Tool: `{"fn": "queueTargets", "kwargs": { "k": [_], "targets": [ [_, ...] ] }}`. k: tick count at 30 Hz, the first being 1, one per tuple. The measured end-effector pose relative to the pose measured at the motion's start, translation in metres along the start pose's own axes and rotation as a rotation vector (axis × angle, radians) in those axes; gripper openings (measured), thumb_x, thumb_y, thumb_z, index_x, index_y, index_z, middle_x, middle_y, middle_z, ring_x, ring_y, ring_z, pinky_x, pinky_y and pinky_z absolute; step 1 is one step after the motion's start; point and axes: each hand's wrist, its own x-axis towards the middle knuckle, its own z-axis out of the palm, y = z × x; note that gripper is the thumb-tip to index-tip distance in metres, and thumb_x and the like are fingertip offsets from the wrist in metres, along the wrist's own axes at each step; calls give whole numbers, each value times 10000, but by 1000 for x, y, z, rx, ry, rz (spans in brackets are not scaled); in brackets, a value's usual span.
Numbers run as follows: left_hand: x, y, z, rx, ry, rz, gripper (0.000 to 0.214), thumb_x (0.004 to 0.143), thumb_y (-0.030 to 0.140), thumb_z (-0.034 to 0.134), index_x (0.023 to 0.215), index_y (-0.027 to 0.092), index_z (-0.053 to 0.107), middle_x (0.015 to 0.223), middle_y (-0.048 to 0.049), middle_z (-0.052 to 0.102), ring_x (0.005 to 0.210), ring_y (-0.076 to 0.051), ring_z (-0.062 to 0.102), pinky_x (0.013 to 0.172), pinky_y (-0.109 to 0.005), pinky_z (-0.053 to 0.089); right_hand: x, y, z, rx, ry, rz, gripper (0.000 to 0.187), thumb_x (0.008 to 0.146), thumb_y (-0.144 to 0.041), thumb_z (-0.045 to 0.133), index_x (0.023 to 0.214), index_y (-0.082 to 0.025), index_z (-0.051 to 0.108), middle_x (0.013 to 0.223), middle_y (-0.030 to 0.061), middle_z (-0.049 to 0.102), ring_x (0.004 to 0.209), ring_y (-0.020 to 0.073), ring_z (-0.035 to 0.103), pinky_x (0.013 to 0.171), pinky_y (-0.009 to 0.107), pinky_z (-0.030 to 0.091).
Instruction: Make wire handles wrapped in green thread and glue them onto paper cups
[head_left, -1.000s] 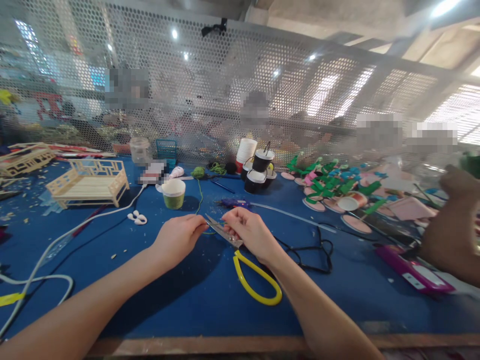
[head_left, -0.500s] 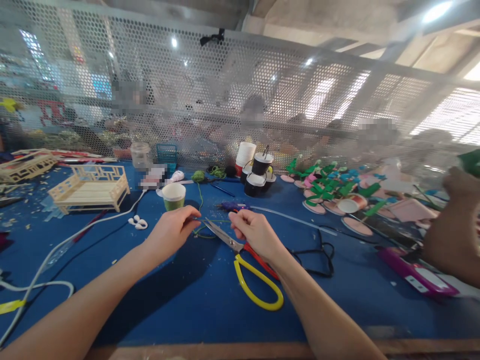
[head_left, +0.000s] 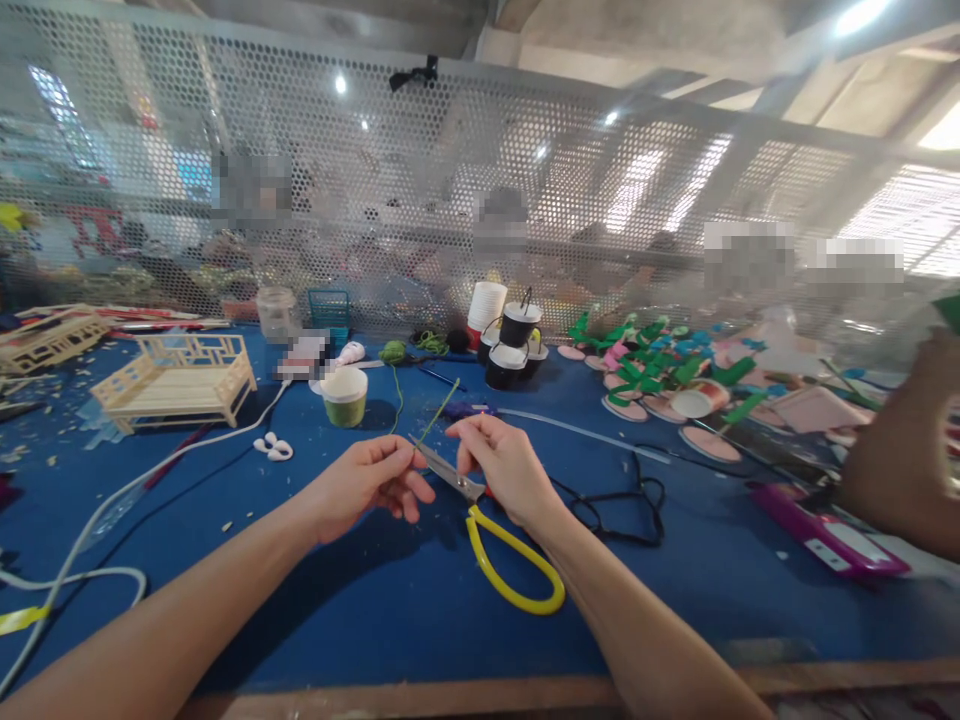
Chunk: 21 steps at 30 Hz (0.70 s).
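Note:
My left hand (head_left: 375, 485) pinches green yarn between thumb and forefinger, its other fingers loosely curled. From that pinch a short length of green yarn (head_left: 441, 408) slants up to a loose end. My right hand (head_left: 499, 460) is just right of it, fingers half bent and apart, with nothing seen in them. Scissors (head_left: 517, 585) with one yellow handle loop lie between and below my hands, blades toward my left fingers; my right hand hides most of the red handle. Behind my left hand stands a paper cup (head_left: 346, 410) with green around its lower part.
A small wooden bench model (head_left: 180, 385) and a white cable (head_left: 187, 440) lie left. A green yarn ball (head_left: 392, 351), black cups (head_left: 508, 365) and a glue gun (head_left: 469, 410) are behind. Pink-based green pieces (head_left: 637, 390), a purple tool (head_left: 825, 535) and another person's arm (head_left: 900, 450) are right.
The yarn that stretched between my hands now has a loose end pointing up. My left hand has shifted slightly right and down, and my right fingers have loosened. The scissors stay put.

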Motion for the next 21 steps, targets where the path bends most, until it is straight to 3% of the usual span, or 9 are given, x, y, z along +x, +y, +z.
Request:
{"fn": "queueTargets", "kwargs": {
  "k": [5,15,18,21],
  "targets": [
    [1,-2,0,-42,-3,7,231,772,379,486,755,149,476,599,11,627,463,-88,553,488,-222,354,-1,-3,0,-9,-11,17,130,739,-288,482,705,-164,500,591,-8,560,531,98,494,517,216,369],
    [5,-4,-5,-56,53,59,194,780,329,496,747,139,505,666,12,599,522,-68,545,500,-201,351,-8,-3,7,-124,-210,-7,410,828,-399,323,486,-183,394,430,-39,414,417,73,372,461,218,317],
    [4,-6,-4,-38,46,60,211,748,336,541,721,127,527,610,30,555,524,-57,522,500,-188,344,-6,-1,8,-68,-166,-24,219,742,-364,501,662,-161,511,581,-16,522,529,88,459,516,217,361],
    [2,-7,-2,4,-19,11,252,716,368,572,717,118,543,547,32,539,503,-69,521,495,-195,347,-4,0,9,90,-166,-31,183,697,-315,559,786,-158,533,711,-5,553,561,81,477,512,209,388]
  ]
}}
